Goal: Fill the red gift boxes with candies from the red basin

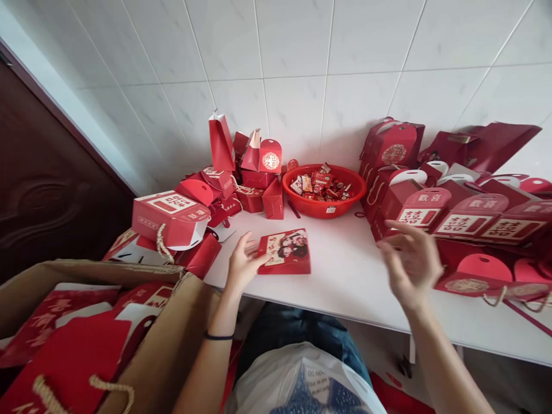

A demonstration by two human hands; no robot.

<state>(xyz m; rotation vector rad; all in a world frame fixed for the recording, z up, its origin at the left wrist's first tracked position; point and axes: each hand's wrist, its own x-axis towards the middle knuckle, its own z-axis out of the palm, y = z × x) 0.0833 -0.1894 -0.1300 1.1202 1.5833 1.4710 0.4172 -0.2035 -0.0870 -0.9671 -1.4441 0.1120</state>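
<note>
One flat red box point(288, 265) lies on the white table point(345, 259), its printed face up and its narrow side toward six o'clock. Its slightly longer axis runs roughly from nine to three o'clock, with the lettering at the nine o'clock end and a cartoon couple toward three.

At its nine o'clock edge is the left hand point(245, 263), fingers loosely spread and thumb over the box; whether it presses I cannot tell. Part of that edge is hidden under the thumb. At three o'clock, well apart from the box, the right hand point(409, 261) is in the air, blurred, its fingers released and slightly curved around nothing.

At one o'clock a red basin point(310, 206) holds small wrapped sweets point(321, 181), too small to read. Around ten o'clock is a jumbled pile of red boxes point(172, 214). Between two and three, stacked gift boxes point(483, 210) are partly behind the right hand and cut off at the picture's edge. At eight, a cardboard carton point(168, 322), also cut off, contains red packages point(81, 351) with rope handles.
</note>
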